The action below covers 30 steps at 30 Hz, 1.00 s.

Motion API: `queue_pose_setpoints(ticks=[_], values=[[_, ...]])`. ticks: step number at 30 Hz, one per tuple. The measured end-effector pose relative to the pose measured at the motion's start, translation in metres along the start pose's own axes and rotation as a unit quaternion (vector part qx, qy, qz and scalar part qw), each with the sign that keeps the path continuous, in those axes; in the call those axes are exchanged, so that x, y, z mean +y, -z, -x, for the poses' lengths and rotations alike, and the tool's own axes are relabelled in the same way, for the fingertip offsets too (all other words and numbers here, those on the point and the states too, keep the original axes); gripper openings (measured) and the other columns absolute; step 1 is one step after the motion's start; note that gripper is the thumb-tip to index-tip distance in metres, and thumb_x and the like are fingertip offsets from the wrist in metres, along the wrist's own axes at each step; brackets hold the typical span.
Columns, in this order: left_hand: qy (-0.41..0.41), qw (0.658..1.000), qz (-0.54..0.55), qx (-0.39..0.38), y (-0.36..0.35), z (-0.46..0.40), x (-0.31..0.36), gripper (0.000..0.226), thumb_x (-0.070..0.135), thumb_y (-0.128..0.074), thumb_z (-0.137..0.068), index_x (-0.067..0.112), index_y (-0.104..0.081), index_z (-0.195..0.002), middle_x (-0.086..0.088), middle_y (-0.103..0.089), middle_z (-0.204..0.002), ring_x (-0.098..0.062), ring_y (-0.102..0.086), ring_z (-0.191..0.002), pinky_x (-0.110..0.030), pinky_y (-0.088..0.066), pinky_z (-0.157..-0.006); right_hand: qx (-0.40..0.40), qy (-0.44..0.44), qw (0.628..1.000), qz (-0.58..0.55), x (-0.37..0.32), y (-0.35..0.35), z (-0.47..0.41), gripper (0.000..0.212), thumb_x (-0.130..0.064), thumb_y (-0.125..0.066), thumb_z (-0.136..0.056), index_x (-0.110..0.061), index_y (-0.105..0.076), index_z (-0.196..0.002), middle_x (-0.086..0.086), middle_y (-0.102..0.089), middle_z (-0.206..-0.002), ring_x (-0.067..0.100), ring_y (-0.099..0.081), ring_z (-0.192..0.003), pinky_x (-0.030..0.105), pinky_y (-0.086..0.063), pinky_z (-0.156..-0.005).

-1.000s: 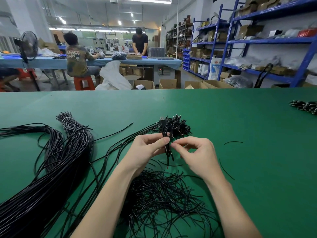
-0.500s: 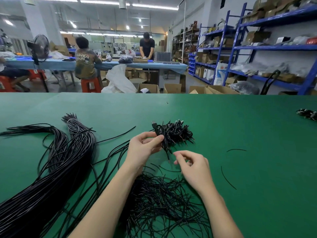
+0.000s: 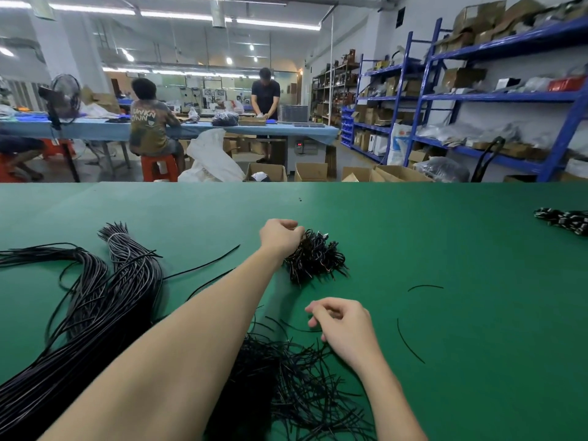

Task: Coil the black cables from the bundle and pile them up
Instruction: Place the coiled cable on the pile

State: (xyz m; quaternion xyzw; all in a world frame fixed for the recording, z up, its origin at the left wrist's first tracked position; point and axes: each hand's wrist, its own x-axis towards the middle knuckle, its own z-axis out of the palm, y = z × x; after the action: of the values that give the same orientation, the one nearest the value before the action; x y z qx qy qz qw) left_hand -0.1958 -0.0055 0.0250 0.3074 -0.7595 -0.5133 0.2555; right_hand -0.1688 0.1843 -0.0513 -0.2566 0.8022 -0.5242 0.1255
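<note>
A thick bundle of long black cables [image 3: 95,313] lies on the green table [image 3: 445,243] at the left, tied near its far end. A small pile of coiled black cables [image 3: 318,259] sits at the table's middle. My left hand [image 3: 280,237] is stretched out to the pile's far left edge, fingers curled round a coiled cable that merges with the pile. My right hand [image 3: 340,326] hovers nearer to me, fingers loosely curled, holding nothing I can see. Below it spreads a heap of short black ties [image 3: 302,386].
Two loose ties [image 3: 424,286] [image 3: 409,345] lie to the right. Another dark cable pile [image 3: 563,219] sits at the far right edge. Beyond the table are cardboard boxes [image 3: 311,171], blue shelving [image 3: 496,97] and people at a blue bench [image 3: 95,128].
My left hand has carried the coiled cable forward from in front of me to the pile. My right hand has let go of it and drawn back toward the ties.
</note>
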Motion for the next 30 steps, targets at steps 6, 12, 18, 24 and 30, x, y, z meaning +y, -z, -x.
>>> queue_pose_setpoints(ticks=[6, 12, 18, 24, 30], values=[[-0.066, 0.998, -0.012, 0.017, 0.019, 0.05, -0.018, 0.017, 0.024, -0.065, -0.093, 0.021, -0.078, -0.103, 0.006, -0.075, -0.1, -0.008, -0.068, -0.094, -0.024, -0.051, -0.094, -0.013, 0.007, 1.0, 0.021, -0.002, 0.0, 0.001, 0.019, -0.039, -0.062, -0.092, -0.035, -0.078, -0.081, -0.017, -0.075, -0.075, 0.0, -0.061, -0.057, 0.038, -0.061, -0.074], [-0.102, 0.994, -0.043, 0.022, 0.044, 0.109, -0.048, 0.013, 0.026, -0.066, -0.092, 0.027, -0.079, -0.09, 0.018, -0.074, -0.086, 0.008, -0.065, -0.077, 0.001, -0.042, -0.065, -0.014, 0.013, 0.998, 0.053, -0.007, 0.0, 0.006, 0.021, -0.038, -0.062, -0.092, -0.035, -0.078, -0.079, -0.018, -0.075, -0.073, -0.005, -0.06, -0.056, 0.033, -0.058, -0.073], [-0.059, 0.998, -0.017, -0.015, 0.059, 0.122, -0.064, 0.012, 0.033, -0.067, -0.09, 0.029, -0.079, -0.087, 0.018, -0.074, -0.083, 0.006, -0.065, -0.075, -0.003, -0.041, -0.062, 0.005, 0.028, 0.999, 0.04, -0.017, 0.001, 0.011, 0.019, -0.033, -0.064, -0.094, -0.032, -0.077, -0.081, -0.015, -0.075, -0.072, 0.001, -0.063, -0.061, 0.029, -0.057, -0.073], [-0.033, 0.998, 0.027, -0.039, 0.07, 0.121, -0.068, 0.015, 0.03, -0.068, -0.09, 0.027, -0.078, -0.08, 0.015, -0.074, -0.081, -0.006, -0.07, -0.088, -0.03, -0.053, -0.081, 0.0, 0.082, 0.996, 0.03, -0.049, -0.003, 0.014, 0.013, -0.032, -0.064, -0.097, -0.034, -0.075, -0.091, -0.016, -0.075, -0.073, 0.005, -0.069, -0.071, 0.02, -0.054, -0.068], [-0.04, 0.998, 0.001, -0.043, 0.077, 0.125, -0.066, 0.022, 0.013, -0.061, -0.091, 0.014, -0.077, -0.106, -0.008, -0.076, -0.101, -0.019, -0.068, -0.093, -0.034, -0.052, -0.091, -0.036, 0.188, 0.977, 0.097, -0.106, -0.042, 0.006, 0.011, -0.026, -0.069, -0.092, -0.027, -0.077, -0.083, -0.014, -0.074, -0.069, 0.002, -0.067, -0.072, 0.022, -0.052, -0.075]])
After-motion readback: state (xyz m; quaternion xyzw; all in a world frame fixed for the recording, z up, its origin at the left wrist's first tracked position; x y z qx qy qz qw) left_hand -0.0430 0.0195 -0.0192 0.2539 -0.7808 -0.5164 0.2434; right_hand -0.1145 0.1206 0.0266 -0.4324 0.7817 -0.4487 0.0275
